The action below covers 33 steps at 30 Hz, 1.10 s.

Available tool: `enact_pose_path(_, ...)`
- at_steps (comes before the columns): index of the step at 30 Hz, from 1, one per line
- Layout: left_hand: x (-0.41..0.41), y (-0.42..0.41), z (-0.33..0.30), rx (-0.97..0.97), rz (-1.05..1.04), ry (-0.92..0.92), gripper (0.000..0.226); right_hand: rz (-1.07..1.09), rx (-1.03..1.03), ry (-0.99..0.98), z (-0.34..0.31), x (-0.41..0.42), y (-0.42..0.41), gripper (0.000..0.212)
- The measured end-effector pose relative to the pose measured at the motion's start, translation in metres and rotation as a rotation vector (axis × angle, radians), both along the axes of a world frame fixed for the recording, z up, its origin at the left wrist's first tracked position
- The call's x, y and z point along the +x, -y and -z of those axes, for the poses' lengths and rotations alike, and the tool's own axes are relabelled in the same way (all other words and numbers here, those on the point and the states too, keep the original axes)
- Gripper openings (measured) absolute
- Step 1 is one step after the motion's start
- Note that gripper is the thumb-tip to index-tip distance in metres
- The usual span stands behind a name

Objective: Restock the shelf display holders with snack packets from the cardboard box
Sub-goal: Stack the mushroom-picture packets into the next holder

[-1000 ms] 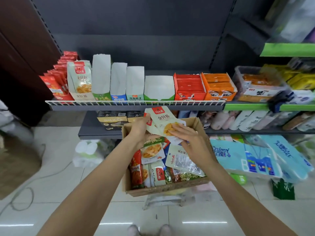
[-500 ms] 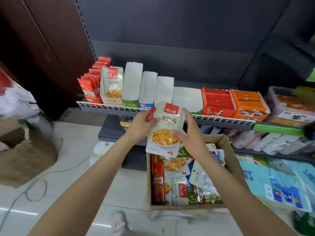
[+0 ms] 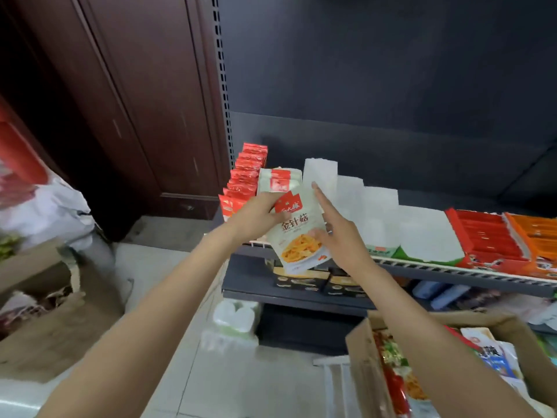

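A dark metal shelf (image 3: 452,274) with a white wire front rail carries a row of white cardboard display holders (image 3: 378,218), red packets (image 3: 245,176) at its left end and red and orange trays at the right. Pale floor tiles (image 3: 241,384) run below, with a dark wooden cabinet (image 3: 135,101) to the left and a cardboard box (image 3: 366,369) of mixed snacks at lower right.

The snack packet (image 3: 300,233) hangs in front of the shelf's left end, close to the matching packets (image 3: 278,182). The left hand (image 3: 256,217) has its grip pinched on the packet's top corner; the right hand (image 3: 337,236) steadies the other edge, thumb on the front, forefinger straight.

Since half a second ago the packet has risen toward the holders, and the box has slid lower right in view.
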<state>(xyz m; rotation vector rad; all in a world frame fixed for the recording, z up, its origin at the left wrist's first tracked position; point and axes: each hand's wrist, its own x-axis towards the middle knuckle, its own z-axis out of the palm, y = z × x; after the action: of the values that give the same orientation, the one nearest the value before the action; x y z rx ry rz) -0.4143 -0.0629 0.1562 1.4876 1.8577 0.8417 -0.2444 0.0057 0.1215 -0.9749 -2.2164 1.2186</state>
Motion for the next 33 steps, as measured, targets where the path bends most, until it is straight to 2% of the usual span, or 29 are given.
enact_pose_path(1,-0.012,-0.007,-0.003,0.004,0.025,-0.081,0.028,0.045,0.017,0.002,0.001,-0.013,-0.003,0.068)
enact_pose_path(4,-0.037,-0.028,-0.012,0.084,0.044,-0.246,0.034,0.205,0.026,-0.048,0.006,-0.047,-0.017,0.031)
enact_pose_path(5,-0.044,-0.034,-0.013,0.132,0.019,-0.291,0.032,0.247,0.027,-0.074,0.008,-0.057,-0.021,0.026)
enact_pose_path(8,-0.065,-0.051,-0.014,0.251,-0.055,-0.423,0.019,0.337,0.018,-0.126,0.01,-0.079,-0.035,0.025)
enact_pose_path(10,-0.076,-0.059,-0.014,0.26,-0.038,-0.484,0.018,0.351,0.008,-0.119,0.012,-0.091,-0.044,0.026)
enact_pose_path(15,-0.093,-0.078,-0.004,0.187,0.059,-0.582,0.026,0.395,-0.025,-0.034,0.025,-0.111,-0.066,0.03)
enact_pose_path(18,-0.096,-0.089,0.009,0.097,0.144,-0.668,0.038,0.408,0.008,0.1,0.034,-0.118,-0.078,0.032)
enact_pose_path(21,-0.099,-0.097,0.019,0.09,0.172,-0.786,0.049,0.436,0.06,0.225,0.036,-0.125,-0.086,0.036)
enact_pose_path(26,-0.101,-0.105,0.039,0.099,0.17,-0.931,0.035,0.405,0.096,0.167,0.035,-0.128,-0.082,0.028)
enact_pose_path(33,-0.103,-0.106,0.053,0.124,0.13,-0.83,0.025,0.385,0.118,0.267,0.046,-0.122,-0.076,0.027)
